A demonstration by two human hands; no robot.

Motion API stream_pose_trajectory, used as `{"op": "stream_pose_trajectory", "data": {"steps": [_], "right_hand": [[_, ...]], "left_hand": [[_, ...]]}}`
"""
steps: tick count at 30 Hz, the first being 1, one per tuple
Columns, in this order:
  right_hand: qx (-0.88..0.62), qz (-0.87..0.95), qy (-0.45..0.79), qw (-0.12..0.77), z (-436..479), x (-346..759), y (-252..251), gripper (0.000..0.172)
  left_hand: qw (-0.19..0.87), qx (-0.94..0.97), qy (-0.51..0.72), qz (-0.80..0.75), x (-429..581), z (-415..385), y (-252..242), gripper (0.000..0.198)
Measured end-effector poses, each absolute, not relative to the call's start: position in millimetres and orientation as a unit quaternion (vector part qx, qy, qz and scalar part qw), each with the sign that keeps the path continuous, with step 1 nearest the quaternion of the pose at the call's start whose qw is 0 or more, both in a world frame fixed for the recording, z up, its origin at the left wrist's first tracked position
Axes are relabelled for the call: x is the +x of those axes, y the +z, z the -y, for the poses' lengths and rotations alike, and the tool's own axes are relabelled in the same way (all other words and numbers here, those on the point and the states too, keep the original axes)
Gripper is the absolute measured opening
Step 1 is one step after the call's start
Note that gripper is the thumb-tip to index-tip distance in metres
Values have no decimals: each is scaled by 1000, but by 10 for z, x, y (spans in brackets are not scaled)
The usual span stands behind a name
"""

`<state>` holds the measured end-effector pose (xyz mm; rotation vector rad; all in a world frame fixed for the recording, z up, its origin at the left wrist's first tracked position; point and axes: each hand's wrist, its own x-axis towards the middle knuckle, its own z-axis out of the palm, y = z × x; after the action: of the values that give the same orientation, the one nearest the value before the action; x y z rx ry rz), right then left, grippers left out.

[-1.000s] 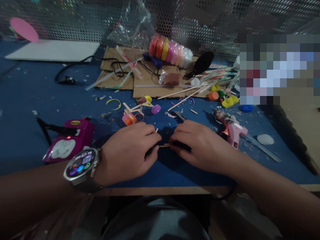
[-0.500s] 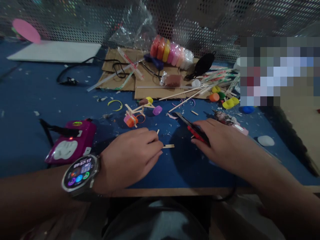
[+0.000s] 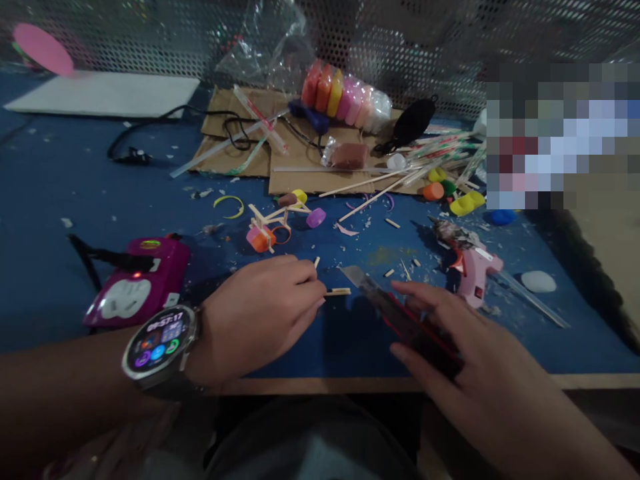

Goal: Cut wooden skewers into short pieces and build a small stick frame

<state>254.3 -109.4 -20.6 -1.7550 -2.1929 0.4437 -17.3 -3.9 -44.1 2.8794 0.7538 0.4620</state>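
My left hand (image 3: 267, 310) is closed near the front of the blue table, pinching thin wooden sticks (image 3: 340, 291). Their short ends stick out past the fingertips, and the rest is hidden under the hand. My right hand (image 3: 450, 347) loosely grips a red and black utility knife (image 3: 407, 320), with thumb and fingers on either side of its handle. The blade is out and points toward the stick ends, apart from them. Just beyond my left hand stands a small stick model (image 3: 267, 223) with orange, pink and purple clay pieces.
A pink glue gun (image 3: 475, 267) lies to the right, a clear glue stick at its back. On the left sits a purple power socket (image 3: 137, 283) with a black plug. Behind are cardboard (image 3: 295, 183), packed coloured clay (image 3: 345, 100), long sticks and scraps.
My right hand has drawn back toward me and right with the knife, its fingers loosening. The glue gun and some stick offcuts have come into sight. My left hand stays put.
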Motion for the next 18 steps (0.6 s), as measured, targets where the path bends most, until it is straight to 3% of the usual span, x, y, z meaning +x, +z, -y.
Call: {"op": "stream_pose_trajectory", "data": {"steps": [7, 12, 18], "right_hand": [[-577, 769, 221, 162, 1348, 2386, -297, 55], [-590, 771, 167, 169, 1473, 2279, -384, 59], [-572, 768, 239, 158, 1592, 2170, -395, 87]], "left_hand": [[75, 955, 149, -245, -168, 3, -441, 30], [81, 954, 156, -243, -160, -2, -442, 29], [87, 952, 153, -250, -156, 5, -425, 25]]}}
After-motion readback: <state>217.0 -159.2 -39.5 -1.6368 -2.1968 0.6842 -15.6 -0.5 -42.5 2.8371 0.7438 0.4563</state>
